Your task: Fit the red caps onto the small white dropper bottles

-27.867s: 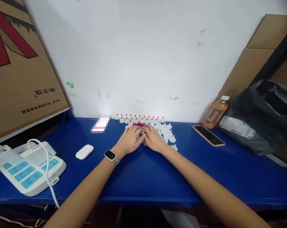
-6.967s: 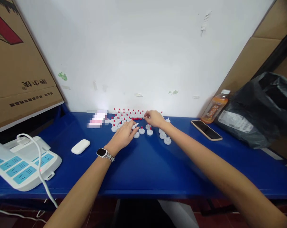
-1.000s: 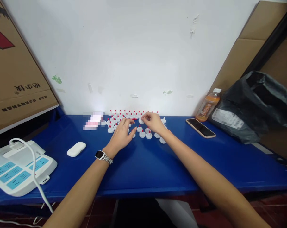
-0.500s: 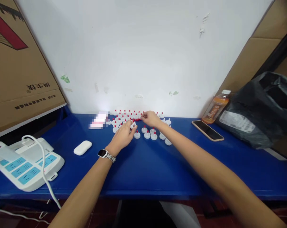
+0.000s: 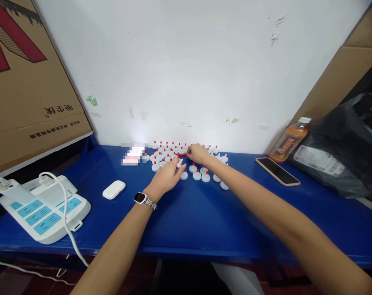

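My left hand (image 5: pixel 167 178) is closed around a white spouted bottle cap (image 5: pixel 179 163), whose bare nozzle sticks up between thumb and fingers. Just beyond it, a small heap of red tip covers (image 5: pixel 182 155) lies on the blue table (image 5: pixel 198 221). My right hand (image 5: pixel 198 153) reaches down at the right side of this heap, its fingers pinched together; what they hold is hidden. Many white caps with red tips (image 5: pixel 205 177) stand around both hands. Beside my right forearm are white caps without red tips (image 5: pixel 224 185), partly covered by the arm.
At left are a white power strip (image 5: pixel 47 213) with a cable and a white earbud case (image 5: pixel 114 189). A phone (image 5: pixel 278 171), an orange drink bottle (image 5: pixel 288 140) and a black plastic bag (image 5: pixel 336 143) lie to the right. A white wall (image 5: pixel 186 73) rises behind.
The camera view has turned slightly left, so everything sits a little further right. My left hand still holds the white cap, and my right hand stays pinched at the red heap.
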Motion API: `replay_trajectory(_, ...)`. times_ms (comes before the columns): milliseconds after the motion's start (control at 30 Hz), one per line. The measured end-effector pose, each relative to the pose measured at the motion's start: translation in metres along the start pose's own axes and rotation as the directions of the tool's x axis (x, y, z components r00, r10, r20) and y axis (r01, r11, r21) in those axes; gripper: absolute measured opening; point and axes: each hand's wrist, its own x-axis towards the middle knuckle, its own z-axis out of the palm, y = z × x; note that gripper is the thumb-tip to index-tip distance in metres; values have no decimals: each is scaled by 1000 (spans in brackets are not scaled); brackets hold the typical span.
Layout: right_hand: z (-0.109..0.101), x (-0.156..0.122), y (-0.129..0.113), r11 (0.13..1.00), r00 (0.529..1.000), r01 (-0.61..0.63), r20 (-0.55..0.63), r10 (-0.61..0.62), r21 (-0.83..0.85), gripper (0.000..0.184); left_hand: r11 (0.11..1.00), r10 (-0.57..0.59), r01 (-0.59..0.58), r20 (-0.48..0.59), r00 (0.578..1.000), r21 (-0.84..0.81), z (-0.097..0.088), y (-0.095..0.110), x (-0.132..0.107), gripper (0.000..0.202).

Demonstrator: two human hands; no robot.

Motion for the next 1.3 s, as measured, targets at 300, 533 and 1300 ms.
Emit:
replay_trajectory(300,-24,-48,-5,635,970,33,-178,166,772,11,995,66,-67,-13,998,-67,1,6,0,29)
replay_trajectory(533,-18,-94,-19,352,959,155,-227,172,923,29,976,171,-179,-74,983,-124,4,18,-1,29)
replay_trajectory(1300,-3,-112,-43,411,890,291,-402,214,864,35,962,249,-255,-67,966,-96,13,11,-2,23)
